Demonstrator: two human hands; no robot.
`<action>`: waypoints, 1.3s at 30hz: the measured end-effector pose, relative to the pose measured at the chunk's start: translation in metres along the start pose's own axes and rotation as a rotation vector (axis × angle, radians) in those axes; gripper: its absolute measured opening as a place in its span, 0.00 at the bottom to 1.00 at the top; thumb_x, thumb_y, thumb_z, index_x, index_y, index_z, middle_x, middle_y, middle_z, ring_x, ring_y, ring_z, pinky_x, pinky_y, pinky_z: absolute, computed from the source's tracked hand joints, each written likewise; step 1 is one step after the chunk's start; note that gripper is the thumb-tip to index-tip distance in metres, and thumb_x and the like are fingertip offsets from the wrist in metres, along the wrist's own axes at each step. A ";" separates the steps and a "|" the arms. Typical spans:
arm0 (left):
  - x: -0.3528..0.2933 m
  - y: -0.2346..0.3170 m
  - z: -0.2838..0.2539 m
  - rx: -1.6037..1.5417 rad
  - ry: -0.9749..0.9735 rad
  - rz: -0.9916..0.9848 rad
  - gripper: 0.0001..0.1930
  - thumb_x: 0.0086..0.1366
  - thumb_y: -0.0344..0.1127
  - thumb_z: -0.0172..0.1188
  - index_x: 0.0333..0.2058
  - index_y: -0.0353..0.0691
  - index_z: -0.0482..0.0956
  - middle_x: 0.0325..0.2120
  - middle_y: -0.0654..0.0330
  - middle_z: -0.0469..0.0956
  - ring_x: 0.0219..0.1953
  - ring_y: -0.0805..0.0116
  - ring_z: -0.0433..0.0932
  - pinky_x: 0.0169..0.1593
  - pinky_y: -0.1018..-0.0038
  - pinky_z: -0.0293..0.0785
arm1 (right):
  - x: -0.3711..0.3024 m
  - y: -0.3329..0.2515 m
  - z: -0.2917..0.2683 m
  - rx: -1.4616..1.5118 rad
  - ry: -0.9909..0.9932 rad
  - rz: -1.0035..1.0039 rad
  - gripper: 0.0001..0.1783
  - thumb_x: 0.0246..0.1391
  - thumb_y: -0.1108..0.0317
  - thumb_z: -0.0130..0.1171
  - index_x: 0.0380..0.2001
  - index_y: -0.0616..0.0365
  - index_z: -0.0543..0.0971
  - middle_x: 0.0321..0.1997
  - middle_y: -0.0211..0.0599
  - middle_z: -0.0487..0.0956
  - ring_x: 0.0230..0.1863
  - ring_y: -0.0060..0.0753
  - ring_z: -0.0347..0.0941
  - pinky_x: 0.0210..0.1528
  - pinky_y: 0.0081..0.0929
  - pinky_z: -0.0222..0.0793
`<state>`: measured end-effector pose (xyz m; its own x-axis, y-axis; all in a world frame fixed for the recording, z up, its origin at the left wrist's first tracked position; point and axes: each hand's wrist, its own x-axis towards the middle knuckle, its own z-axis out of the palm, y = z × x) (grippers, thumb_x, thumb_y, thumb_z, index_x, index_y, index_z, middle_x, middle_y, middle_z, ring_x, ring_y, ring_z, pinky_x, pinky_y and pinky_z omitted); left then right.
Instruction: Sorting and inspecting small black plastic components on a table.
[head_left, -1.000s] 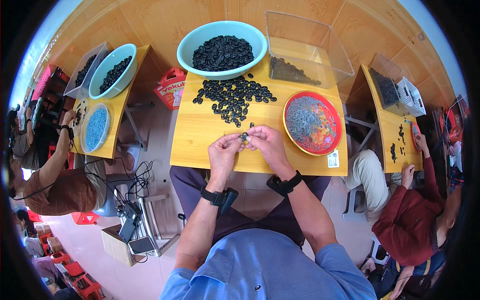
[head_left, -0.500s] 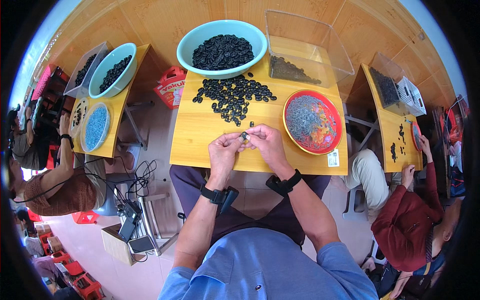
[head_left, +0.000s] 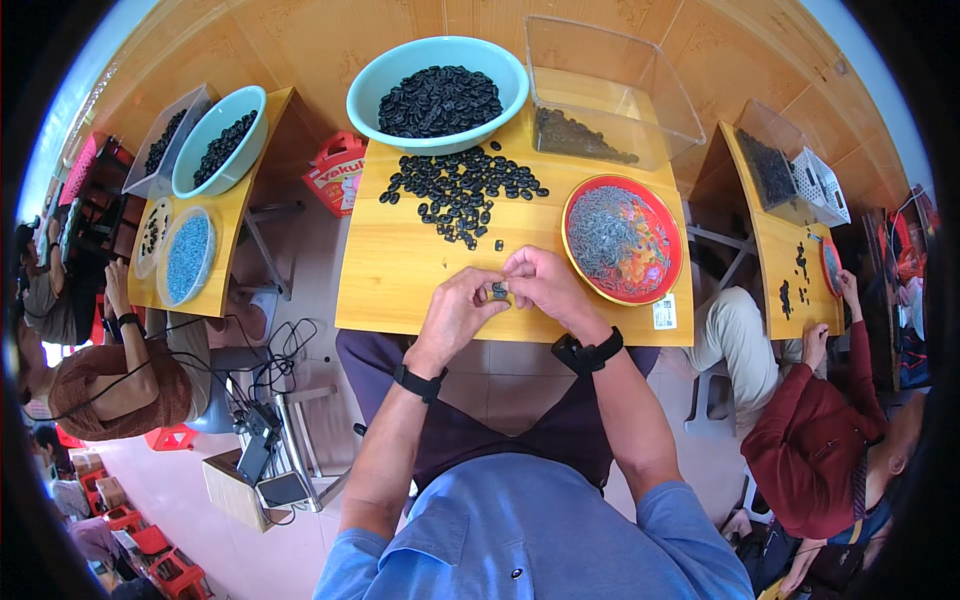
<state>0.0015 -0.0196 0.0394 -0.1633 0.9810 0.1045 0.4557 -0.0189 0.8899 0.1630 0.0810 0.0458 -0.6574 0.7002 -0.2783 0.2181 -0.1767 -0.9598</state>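
Observation:
My left hand (head_left: 455, 315) and my right hand (head_left: 545, 285) meet over the front of a small yellow table (head_left: 390, 290), both pinching one small black piece (head_left: 497, 291) between their fingertips. A loose pile of the same black pieces (head_left: 462, 187) lies on the table beyond my hands. Behind it stands a teal bowl (head_left: 372, 85) heaped with black pieces. A red plate (head_left: 672, 225) of small grey parts sits to the right of my right hand.
A clear plastic bin (head_left: 640, 90) with dark pieces stands at the back right. A person at the left sits at a table with a teal bowl (head_left: 215, 140) and a blue-filled plate (head_left: 186, 255). Another person in red (head_left: 830, 440) works at the right table. Cables and devices (head_left: 265, 440) lie on the floor at left.
My hands stay together at the same spot; the fingers have shifted slightly around the small black piece. The person at the left has moved an arm a little.

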 end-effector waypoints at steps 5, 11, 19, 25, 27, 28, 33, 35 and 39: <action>-0.001 -0.004 0.005 0.070 0.044 0.080 0.17 0.50 0.29 0.75 0.39 0.36 0.81 0.26 0.60 0.75 0.25 0.72 0.74 0.32 0.75 0.75 | 0.000 -0.002 0.003 -0.031 -0.002 0.029 0.11 0.52 0.75 0.60 0.40 0.62 0.74 0.31 0.33 0.79 0.23 0.18 0.73 0.24 0.18 0.67; -0.002 -0.007 0.007 0.143 0.065 0.106 0.14 0.51 0.30 0.75 0.36 0.35 0.81 0.25 0.58 0.77 0.25 0.69 0.76 0.31 0.73 0.76 | -0.001 0.001 0.006 -0.059 0.016 0.011 0.09 0.52 0.76 0.60 0.38 0.61 0.74 0.29 0.31 0.78 0.24 0.17 0.73 0.25 0.17 0.67; -0.005 -0.012 0.008 0.145 0.070 0.118 0.11 0.54 0.31 0.73 0.32 0.35 0.80 0.25 0.55 0.78 0.27 0.60 0.78 0.34 0.67 0.76 | -0.002 0.005 0.008 -0.094 0.013 -0.083 0.07 0.52 0.76 0.60 0.35 0.61 0.75 0.28 0.28 0.78 0.23 0.16 0.72 0.25 0.16 0.68; -0.010 -0.009 0.007 0.179 0.080 0.202 0.08 0.57 0.31 0.69 0.30 0.34 0.78 0.27 0.51 0.78 0.32 0.50 0.79 0.38 0.61 0.77 | -0.005 0.006 0.010 -0.086 0.009 -0.047 0.06 0.52 0.77 0.61 0.34 0.64 0.75 0.28 0.33 0.79 0.25 0.20 0.74 0.26 0.20 0.72; -0.010 -0.010 0.008 0.186 0.140 0.242 0.10 0.55 0.33 0.72 0.30 0.35 0.80 0.24 0.54 0.78 0.25 0.57 0.77 0.32 0.66 0.76 | -0.004 0.008 0.010 -0.080 0.000 -0.062 0.06 0.52 0.77 0.61 0.33 0.64 0.75 0.28 0.32 0.79 0.24 0.20 0.74 0.26 0.20 0.72; -0.010 -0.010 0.007 0.185 0.146 0.242 0.10 0.55 0.33 0.72 0.30 0.35 0.80 0.24 0.54 0.78 0.25 0.57 0.77 0.32 0.66 0.76 | -0.005 0.008 0.011 -0.080 0.004 -0.073 0.07 0.52 0.78 0.61 0.34 0.64 0.75 0.28 0.33 0.79 0.25 0.20 0.74 0.27 0.20 0.73; -0.008 -0.005 0.003 0.102 0.093 0.217 0.14 0.55 0.33 0.73 0.39 0.36 0.82 0.25 0.60 0.77 0.23 0.68 0.74 0.31 0.72 0.75 | -0.002 -0.005 -0.005 -0.049 -0.044 0.010 0.07 0.52 0.77 0.60 0.36 0.65 0.78 0.28 0.34 0.81 0.25 0.21 0.78 0.28 0.20 0.75; -0.007 -0.005 0.001 0.014 0.082 0.156 0.15 0.56 0.31 0.72 0.41 0.35 0.81 0.27 0.60 0.78 0.24 0.68 0.74 0.32 0.72 0.75 | 0.002 -0.021 -0.018 -0.327 -0.102 0.106 0.07 0.53 0.75 0.59 0.36 0.65 0.81 0.27 0.35 0.83 0.25 0.23 0.81 0.28 0.21 0.76; -0.007 -0.016 0.005 -0.169 0.269 0.053 0.13 0.60 0.27 0.67 0.43 0.33 0.80 0.26 0.60 0.78 0.24 0.74 0.73 0.32 0.76 0.74 | 0.027 -0.084 -0.011 -0.242 0.079 -0.244 0.10 0.54 0.77 0.57 0.39 0.66 0.81 0.31 0.35 0.83 0.32 0.25 0.82 0.35 0.22 0.78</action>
<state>-0.0001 -0.0247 0.0217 -0.3794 0.8919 0.2463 0.3215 -0.1225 0.9390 0.1352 0.1225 0.1197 -0.6556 0.7546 -0.0287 0.2322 0.1652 -0.9585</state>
